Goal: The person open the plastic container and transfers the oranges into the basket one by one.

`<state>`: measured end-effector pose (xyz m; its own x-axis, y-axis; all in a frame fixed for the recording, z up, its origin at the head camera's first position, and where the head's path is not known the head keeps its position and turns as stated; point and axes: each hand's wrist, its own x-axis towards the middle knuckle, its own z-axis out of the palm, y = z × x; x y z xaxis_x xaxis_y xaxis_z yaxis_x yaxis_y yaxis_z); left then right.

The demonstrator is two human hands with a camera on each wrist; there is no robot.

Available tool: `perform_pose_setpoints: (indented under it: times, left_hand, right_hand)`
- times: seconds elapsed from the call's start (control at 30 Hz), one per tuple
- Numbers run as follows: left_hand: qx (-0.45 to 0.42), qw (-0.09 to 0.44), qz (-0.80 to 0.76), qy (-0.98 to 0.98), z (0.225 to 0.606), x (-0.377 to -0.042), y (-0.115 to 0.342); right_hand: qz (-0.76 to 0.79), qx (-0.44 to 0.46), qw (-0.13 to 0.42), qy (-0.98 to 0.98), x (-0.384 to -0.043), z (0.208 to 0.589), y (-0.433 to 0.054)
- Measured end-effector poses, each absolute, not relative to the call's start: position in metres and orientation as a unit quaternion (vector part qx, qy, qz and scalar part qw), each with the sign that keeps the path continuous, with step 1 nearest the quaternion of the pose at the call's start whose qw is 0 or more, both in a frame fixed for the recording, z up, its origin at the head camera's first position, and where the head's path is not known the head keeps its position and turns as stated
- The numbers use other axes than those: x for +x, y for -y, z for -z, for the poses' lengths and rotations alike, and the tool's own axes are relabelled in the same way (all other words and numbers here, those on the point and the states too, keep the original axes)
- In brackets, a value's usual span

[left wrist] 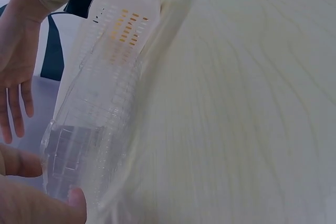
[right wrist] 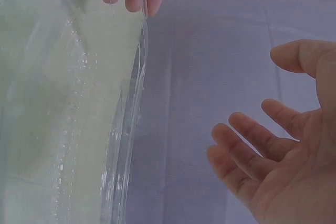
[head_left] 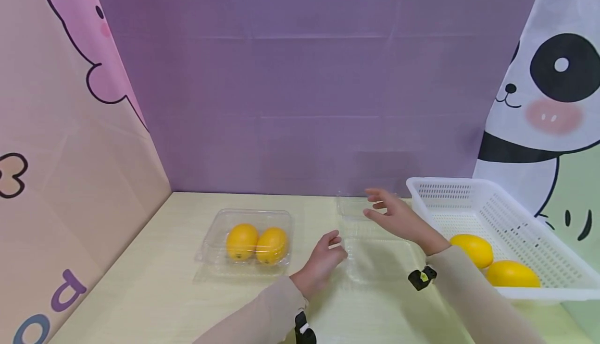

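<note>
A clear plastic clamshell box (head_left: 384, 260) lies opened out on the table, its other half (head_left: 351, 208) behind it towards the purple wall. My left hand (head_left: 321, 260) is at its left side; in the left wrist view the thumb (left wrist: 76, 203) and a finger pinch its edge. My right hand (head_left: 398, 218) is over the back right of the box, fingers spread and loosely bent, holding nothing. In the right wrist view this hand (right wrist: 273, 150) is apart from the plastic rim (right wrist: 123, 145).
On the left is a closed clear clamshell box (head_left: 215, 229) with two yellow lemon-like fruits (head_left: 257, 243). A white perforated basket (head_left: 450, 190) stands at the right, holding two more yellow fruits (head_left: 513, 273). A purple wall (head_left: 281, 99) bounds the table's (head_left: 140, 281) back edge.
</note>
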<state>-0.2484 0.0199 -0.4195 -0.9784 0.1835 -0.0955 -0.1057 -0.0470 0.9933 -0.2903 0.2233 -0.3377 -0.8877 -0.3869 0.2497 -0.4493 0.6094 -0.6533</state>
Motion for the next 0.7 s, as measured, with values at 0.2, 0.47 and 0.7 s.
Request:
perform_pose_setpoints:
  times: [0.2,0.47,0.7]
  left_hand:
    - [0.020,0.107,-0.720,-0.685,0.415,-0.246,-0.016]
    - [0.027,0.098,-0.711,-0.696,0.412,-0.247,-0.010]
    - [0.048,0.063,-0.695,-0.715,0.404,-0.252,0.001]
  right_hand:
    - [-0.388,0.232,0.033,0.891,-0.292,0.340,-0.216]
    - [-0.401,0.230,0.022,0.886,-0.292,0.345,-0.206]
    - [-0.411,0.227,0.014,0.883,-0.290,0.347,-0.199]
